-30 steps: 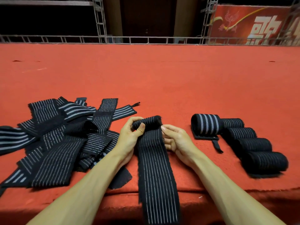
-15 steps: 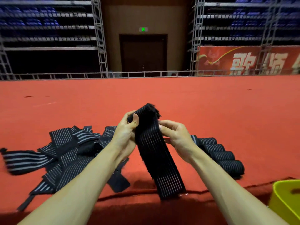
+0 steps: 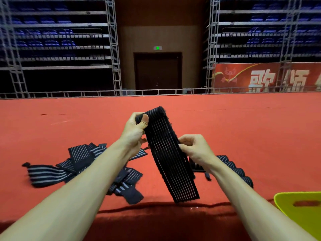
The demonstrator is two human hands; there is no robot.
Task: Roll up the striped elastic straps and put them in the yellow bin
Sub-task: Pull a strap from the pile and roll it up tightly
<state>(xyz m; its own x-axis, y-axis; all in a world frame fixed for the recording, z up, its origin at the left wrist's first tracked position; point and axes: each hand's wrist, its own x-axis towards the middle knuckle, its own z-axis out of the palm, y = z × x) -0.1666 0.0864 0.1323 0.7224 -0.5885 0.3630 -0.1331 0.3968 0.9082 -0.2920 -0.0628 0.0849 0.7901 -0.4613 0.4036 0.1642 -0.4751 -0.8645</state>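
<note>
**Two bare hands are holding one striped elastic strap (image 3: 166,153) up over a red carpeted platform (image 3: 243,127).**

Nearest, down and to the right of the right hand's grip, the yellow bin (image 3: 288,202) is showing one corner of its rim. The strap's loose tail is hanging down from both grips toward the platform's near edge. The right hand (image 3: 194,148) is pinching the strap's right edge partway along. The left hand (image 3: 134,131), higher and farther out, is clamping the rolled top end (image 3: 156,111) between thumb and fingers. Below the left grip, a pile of unrolled straps (image 3: 78,160) is lying on the carpet. Just beyond the right wrist, a row of rolled straps (image 3: 238,171) is sitting side by side. Far behind, metal trusses (image 3: 114,49) are flanking a dark doorway (image 3: 157,72).
</note>
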